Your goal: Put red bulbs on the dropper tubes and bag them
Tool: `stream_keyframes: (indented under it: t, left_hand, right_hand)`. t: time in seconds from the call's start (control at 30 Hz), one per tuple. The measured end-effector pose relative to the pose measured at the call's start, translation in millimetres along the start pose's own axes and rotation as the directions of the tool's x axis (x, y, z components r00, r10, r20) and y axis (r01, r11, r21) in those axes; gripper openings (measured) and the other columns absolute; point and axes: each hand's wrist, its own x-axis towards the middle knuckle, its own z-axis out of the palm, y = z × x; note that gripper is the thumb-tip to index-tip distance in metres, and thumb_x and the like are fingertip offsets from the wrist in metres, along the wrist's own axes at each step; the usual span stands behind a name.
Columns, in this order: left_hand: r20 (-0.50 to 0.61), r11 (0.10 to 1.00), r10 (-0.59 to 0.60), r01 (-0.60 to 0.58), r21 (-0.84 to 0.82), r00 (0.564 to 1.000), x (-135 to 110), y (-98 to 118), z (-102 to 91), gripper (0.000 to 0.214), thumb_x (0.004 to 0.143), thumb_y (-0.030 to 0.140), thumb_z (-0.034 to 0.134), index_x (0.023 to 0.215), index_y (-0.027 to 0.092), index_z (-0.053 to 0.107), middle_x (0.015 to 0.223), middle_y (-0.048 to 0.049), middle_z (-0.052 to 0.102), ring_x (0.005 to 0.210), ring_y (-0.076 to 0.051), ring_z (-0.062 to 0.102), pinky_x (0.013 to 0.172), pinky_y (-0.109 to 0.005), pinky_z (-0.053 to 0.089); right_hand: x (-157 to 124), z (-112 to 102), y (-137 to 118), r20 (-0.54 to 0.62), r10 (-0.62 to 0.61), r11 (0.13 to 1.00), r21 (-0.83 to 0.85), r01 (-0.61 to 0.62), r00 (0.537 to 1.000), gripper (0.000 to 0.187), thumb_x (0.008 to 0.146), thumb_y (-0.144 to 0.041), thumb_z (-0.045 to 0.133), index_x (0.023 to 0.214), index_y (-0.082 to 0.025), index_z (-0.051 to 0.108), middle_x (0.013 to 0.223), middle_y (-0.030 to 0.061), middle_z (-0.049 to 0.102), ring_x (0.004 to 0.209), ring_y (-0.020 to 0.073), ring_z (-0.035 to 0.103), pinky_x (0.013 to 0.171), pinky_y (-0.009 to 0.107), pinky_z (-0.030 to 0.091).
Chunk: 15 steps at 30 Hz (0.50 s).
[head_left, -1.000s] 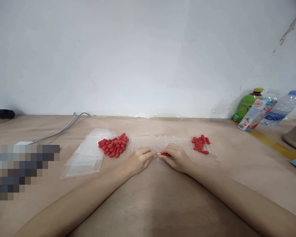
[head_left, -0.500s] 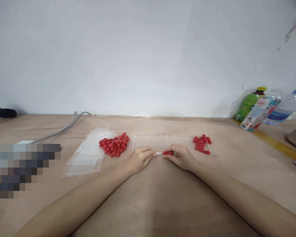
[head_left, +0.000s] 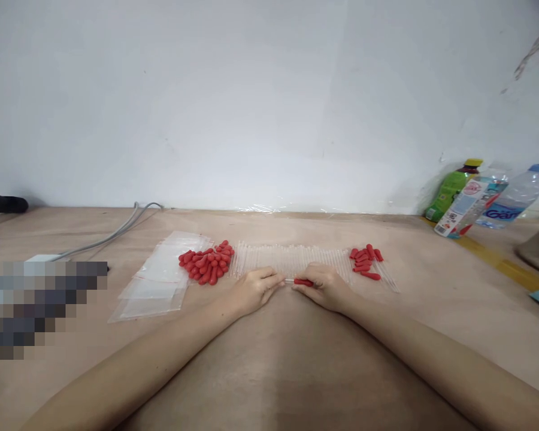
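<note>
My left hand (head_left: 258, 290) is closed in a pinch on a clear glass dropper tube (head_left: 289, 281); most of the tube is hidden by the fingers. A red rubber dropper bulb (head_left: 302, 282) sits at the tube's right end, pinched by my right hand (head_left: 326, 288). Just beyond both hands lies a row of clear glass tubes (head_left: 269, 257) side by side. To its left is a heap of red rubber bulbs (head_left: 209, 263). Right of the row, several red bulbs (head_left: 363, 263) lie beside and over a few tubes with bulbs on their ends.
Clear zip bags (head_left: 155, 281) lie fanned out at the left. Beyond them a grey cable (head_left: 112, 233) runs to the wall. A green bottle (head_left: 449, 191), a carton-like bottle (head_left: 469, 206) and a clear bottle (head_left: 516, 197) stand at the back right. A blurred-out patch covers the left edge.
My right hand has come slightly closer to my left, and less of the tube shows between them. Both keep their pinch. The view has shifted a little.
</note>
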Motion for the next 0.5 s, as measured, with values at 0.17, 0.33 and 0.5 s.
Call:
stream_keyframes:
  t: [0.17, 0.33, 0.5]
  left_hand:
    - [0.008, 1.0, 0.0, 0.0, -0.017, 1.0, 1.2, 1.9, -2.1, 0.024, 0.087, 0.022, 0.04, 0.099, 0.013, 0.059, 0.076, -0.0056, 0.059, 0.068, -0.012, 0.055, 0.061, -0.02, 0.046]
    - [0.019, 0.996, -0.043, 0.045, -0.079, 0.999, -0.5, -1.0, -1.5, 0.025, 0.087, 0.023, 0.041, 0.1, 0.013, 0.059, 0.079, -0.0063, 0.059, 0.071, -0.012, 0.056, 0.064, -0.022, 0.046]
    - [0.0, 0.98, -0.128, 0.127, -0.155, 0.992, -0.4, -2.1, -0.4, 0.025, 0.087, 0.025, 0.04, 0.102, 0.017, 0.058, 0.08, -0.0043, 0.06, 0.07, -0.012, 0.056, 0.066, -0.022, 0.046]
  right_hand:
    - [1.6, 0.2, -2.3, 0.019, 0.018, 1.0, 0.013, -0.018, 1.0, 0.017, 0.079, -0.029, 0.052, 0.072, -0.016, 0.06, 0.062, 0.0031, 0.058, 0.059, 0.0123, 0.052, 0.055, 0.023, 0.041]
    - [1.9, -3.3, -0.5, 0.041, 0.052, 0.997, 0.053, -0.054, 0.998, 0.016, 0.078, -0.03, 0.054, 0.075, -0.017, 0.062, 0.064, 0.003, 0.06, 0.061, 0.0124, 0.054, 0.057, 0.023, 0.043]
    - [3.0, -5.8, -2.2, 0.034, 0.254, 0.923, 0.291, -0.253, 0.967, 0.017, 0.072, -0.032, 0.06, 0.083, -0.019, 0.062, 0.077, 0.0034, 0.065, 0.071, 0.0141, 0.059, 0.067, 0.026, 0.046]
